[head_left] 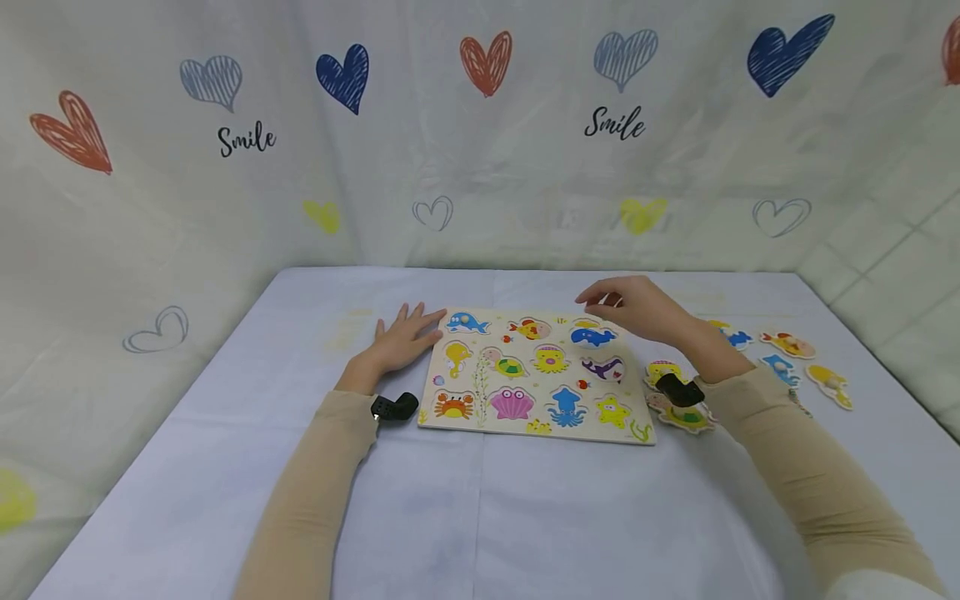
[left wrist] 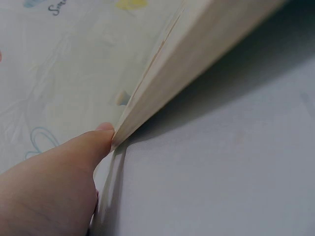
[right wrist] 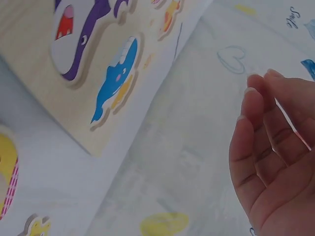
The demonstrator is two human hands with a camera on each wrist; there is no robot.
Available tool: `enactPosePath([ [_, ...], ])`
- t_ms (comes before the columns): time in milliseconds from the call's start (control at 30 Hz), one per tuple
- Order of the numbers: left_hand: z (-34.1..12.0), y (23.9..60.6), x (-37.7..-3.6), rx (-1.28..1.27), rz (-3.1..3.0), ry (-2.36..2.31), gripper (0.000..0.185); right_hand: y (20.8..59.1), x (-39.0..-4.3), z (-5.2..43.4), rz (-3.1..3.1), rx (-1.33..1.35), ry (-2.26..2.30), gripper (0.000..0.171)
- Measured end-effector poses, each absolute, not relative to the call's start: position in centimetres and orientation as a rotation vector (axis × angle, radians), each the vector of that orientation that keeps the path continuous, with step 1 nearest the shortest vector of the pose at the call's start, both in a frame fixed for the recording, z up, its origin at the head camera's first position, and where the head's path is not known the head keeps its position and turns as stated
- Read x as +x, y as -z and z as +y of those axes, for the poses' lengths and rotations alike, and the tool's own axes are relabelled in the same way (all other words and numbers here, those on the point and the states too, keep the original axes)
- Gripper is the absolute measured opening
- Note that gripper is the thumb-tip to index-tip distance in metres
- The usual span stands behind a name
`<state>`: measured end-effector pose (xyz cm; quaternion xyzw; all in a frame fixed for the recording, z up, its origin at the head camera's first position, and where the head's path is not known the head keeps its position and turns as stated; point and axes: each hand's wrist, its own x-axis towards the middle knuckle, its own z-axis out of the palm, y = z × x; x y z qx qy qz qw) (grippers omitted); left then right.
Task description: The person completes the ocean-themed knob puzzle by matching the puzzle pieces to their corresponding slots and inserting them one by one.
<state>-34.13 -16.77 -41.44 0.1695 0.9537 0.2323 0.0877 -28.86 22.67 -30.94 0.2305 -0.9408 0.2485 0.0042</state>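
A wooden sea-animal puzzle board (head_left: 585,432) lies flat on the table. Against its left edge rests my left hand (head_left: 402,340), fingers spread on the cloth; in the left wrist view the thumb (left wrist: 78,157) touches the board's side. A small knob (left wrist: 121,98) stands up from the board there, at the blue dolphin piece (head_left: 467,322). Over the far right corner is my right hand (head_left: 636,305), palm down with fingers loosely bent. Nothing shows between its fingertips in the right wrist view. Near it on the board are the blue whale picture (right wrist: 115,78) and a purple whale (right wrist: 74,44).
Loose knobbed pieces lie right of the board: a turtle piece (head_left: 684,418), an octopus piece (head_left: 662,369), a fish piece (head_left: 787,344), a blue piece (head_left: 780,368) and a seahorse piece (head_left: 829,385). The right forearm passes over some. A heart-printed curtain (head_left: 525,167) hangs behind.
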Motion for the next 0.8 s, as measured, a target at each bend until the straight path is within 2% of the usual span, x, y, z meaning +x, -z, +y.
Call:
enactPosePath([
  [800,-16.6,41.5,-34.1,0.493,2.841,-0.685,0.062,33.3,-25.7,31.8,-3.134,0.636,-0.975,0.025],
])
